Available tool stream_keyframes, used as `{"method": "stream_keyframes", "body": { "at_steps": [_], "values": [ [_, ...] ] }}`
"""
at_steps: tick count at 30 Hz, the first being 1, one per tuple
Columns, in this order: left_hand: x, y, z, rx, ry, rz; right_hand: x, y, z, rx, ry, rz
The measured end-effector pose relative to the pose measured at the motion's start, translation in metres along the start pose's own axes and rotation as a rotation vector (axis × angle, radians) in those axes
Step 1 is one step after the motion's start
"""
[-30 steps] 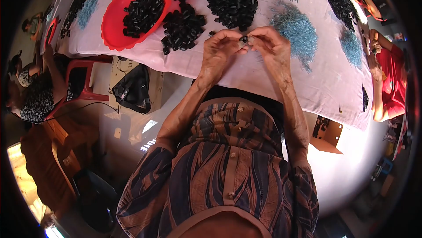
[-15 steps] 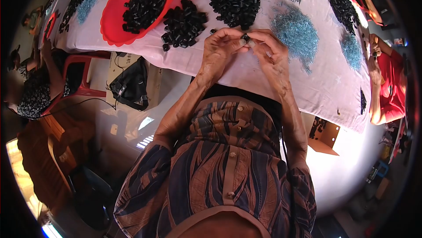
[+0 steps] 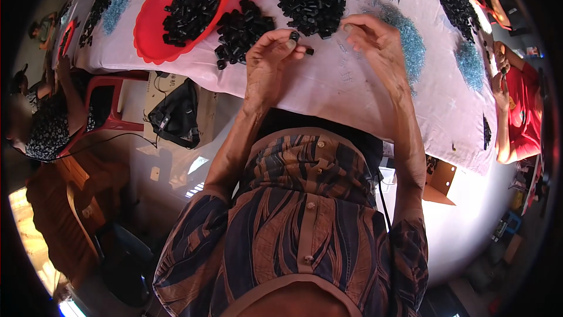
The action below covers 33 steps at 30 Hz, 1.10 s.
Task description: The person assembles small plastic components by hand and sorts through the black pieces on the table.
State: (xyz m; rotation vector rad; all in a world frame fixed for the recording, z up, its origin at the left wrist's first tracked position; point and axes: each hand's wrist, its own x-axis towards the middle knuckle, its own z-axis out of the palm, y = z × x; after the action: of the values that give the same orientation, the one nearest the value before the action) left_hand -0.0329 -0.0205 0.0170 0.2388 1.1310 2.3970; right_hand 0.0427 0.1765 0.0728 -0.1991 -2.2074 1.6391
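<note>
My left hand (image 3: 267, 64) is closed over the near side of the cloth, pinching a small black tubular plastic piece (image 3: 294, 36) between thumb and finger. Another black piece (image 3: 309, 51) shows by its lower fingers; whether they hold it, I cannot tell. To the right, my right hand (image 3: 380, 44) is apart from the left, with its fingertips drawn together at the edge of a heap of tiny clear-blue pieces (image 3: 415, 53). Anything in that pinch is too small to make out. Beyond both hands lies a large heap of similar black pieces (image 3: 311, 0).
A red scalloped basin (image 3: 145, 43) with black pieces inside stands at left, beside a smaller black heap (image 3: 243, 30). All rest on a pink printed cloth (image 3: 334, 103). Another person in red (image 3: 522, 112) works at the right edge; a second person (image 3: 56, 118) sits left, near a red chair (image 3: 117, 120).
My hands were together around a small black piece and have parted. The left has moved left with a black piece; the right has gone right to the blue heap.
</note>
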Motion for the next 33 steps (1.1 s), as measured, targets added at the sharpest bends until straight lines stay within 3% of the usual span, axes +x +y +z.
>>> {"method": "stream_keyframes", "body": {
  "at_steps": [6,13,16,20,33],
  "values": [
    [0.003,0.020,-0.014,0.022,0.076,0.153,0.005,0.010,0.018,-0.247,-0.283,-0.013],
    [0.003,0.037,-0.023,0.025,0.119,0.187,0.004,0.010,0.039,-0.640,-0.312,-0.131],
    [0.004,0.037,-0.026,0.008,0.105,0.194,0.003,0.005,0.048,-0.678,-0.364,0.027],
    [0.004,0.037,-0.028,0.029,0.118,0.202,0.000,0.013,0.058,-0.722,-0.298,-0.056],
    [-0.013,-0.015,0.014,-0.099,-0.056,-0.068,-0.004,0.017,0.050,-0.744,-0.271,-0.108]
  ]
}}
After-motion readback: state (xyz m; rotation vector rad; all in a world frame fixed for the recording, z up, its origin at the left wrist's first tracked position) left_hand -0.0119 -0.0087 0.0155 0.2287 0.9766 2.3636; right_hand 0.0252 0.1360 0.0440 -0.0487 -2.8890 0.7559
